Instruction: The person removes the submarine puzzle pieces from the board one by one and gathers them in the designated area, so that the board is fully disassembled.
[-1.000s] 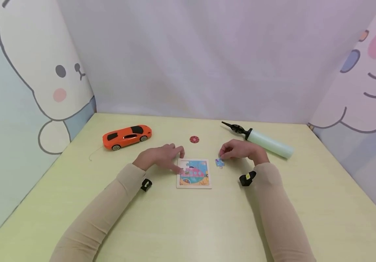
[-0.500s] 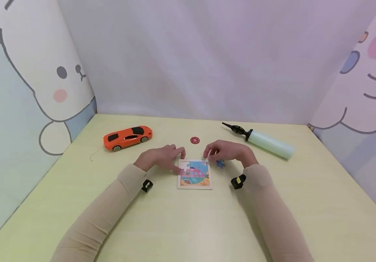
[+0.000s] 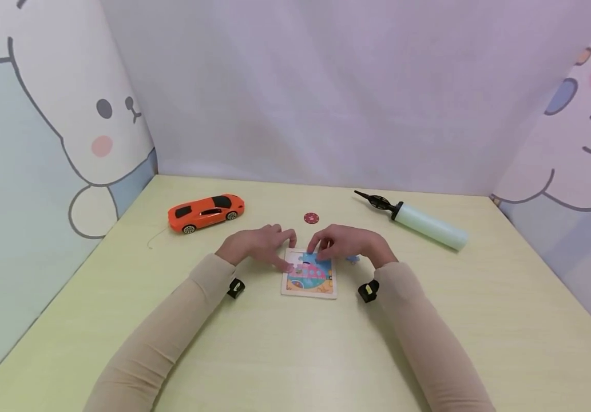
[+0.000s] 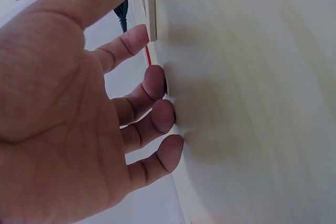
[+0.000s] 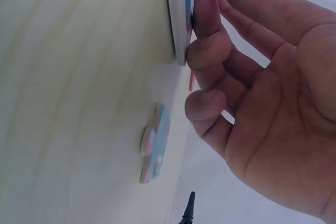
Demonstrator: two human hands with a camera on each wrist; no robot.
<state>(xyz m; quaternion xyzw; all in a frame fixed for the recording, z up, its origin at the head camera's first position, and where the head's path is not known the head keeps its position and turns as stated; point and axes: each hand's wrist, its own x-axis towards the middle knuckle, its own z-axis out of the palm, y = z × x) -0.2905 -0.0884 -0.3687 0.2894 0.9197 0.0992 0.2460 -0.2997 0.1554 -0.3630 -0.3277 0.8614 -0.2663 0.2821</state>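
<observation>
A small framed jigsaw puzzle (image 3: 309,289) with a pink and blue sea picture lies mid-table. Its upper left part shows pale, bare backing. My left hand (image 3: 264,246) rests beside it, thumb on the left part of the picture and index finger by the upper left corner. In the left wrist view its other fingers spread toward the table. My right hand (image 3: 344,241) bends over the puzzle's upper right, fingers curled and fingertips at the picture; I cannot tell whether they pinch a piece. A loose blue puzzle piece (image 5: 155,148) lies on the table under the right hand.
An orange toy car (image 3: 206,213) stands at the back left. Behind the puzzle lies a red round chip (image 3: 311,218). A pale green hand pump (image 3: 429,225) with a black nozzle lies at the back right. Printed cloth walls border the table (image 3: 300,355).
My right hand has moved left from the loose piece to the puzzle's upper right, its fingers now over the picture. The left hand stays by the puzzle. The view has shifted slightly.
</observation>
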